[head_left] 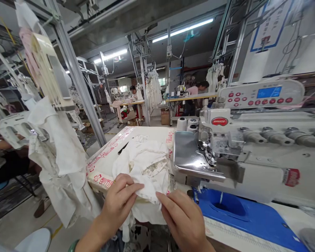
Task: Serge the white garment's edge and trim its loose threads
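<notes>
A white cloth garment (144, 159) with a small printed pattern on part of it lies bunched at the table's front edge. My left hand (122, 196) pinches its near edge between thumb and fingers. A short way to the right, my right hand (182, 215) holds the same edge in a pinch. Between the two hands the fabric is stretched, and some of it hangs below the tabletop. Behind the garment, a dark pointed tool (123, 148) lies partly under the cloth; its kind is unclear.
An overlock sewing machine (220, 140) with a shiny metal plate stands close on the right, above a blue tray (241, 213). White garments (60, 150) hang from a hanger at left beside a metal post (76, 73). Thread cones (182, 124) stand behind the table (105, 164). People sit farther back.
</notes>
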### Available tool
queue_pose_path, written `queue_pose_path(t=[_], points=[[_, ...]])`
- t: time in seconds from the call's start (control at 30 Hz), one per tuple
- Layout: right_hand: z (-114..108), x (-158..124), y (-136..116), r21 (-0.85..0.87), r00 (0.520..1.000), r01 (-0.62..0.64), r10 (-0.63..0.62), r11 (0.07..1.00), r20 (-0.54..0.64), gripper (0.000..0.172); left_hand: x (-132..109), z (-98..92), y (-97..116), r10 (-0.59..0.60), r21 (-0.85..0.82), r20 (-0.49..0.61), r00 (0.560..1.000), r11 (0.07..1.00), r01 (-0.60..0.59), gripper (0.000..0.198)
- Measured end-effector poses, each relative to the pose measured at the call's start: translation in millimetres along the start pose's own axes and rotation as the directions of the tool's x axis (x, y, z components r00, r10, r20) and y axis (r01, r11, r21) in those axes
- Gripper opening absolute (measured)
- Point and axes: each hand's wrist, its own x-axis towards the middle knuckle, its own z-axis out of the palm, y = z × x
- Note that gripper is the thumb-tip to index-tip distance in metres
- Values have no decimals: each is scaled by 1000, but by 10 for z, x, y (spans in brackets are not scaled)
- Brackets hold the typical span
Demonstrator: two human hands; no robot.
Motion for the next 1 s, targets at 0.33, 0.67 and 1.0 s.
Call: queue_pose_path(t=[0.33,0.67,1.0], points=[[29,16,-23,372,651,-703,759,607,-7,21,1027,119,-25,102,-398,280,954,917,19,16],[-301,-243,357,562,201,-804,978,194,-51,39,1879,1154,139,100,-422,661,744,869,259,7],[-730,-205,636,-391,831,-403,510,828,223,47,1819,1132,187,31,-222,535,845,970,104,13]])
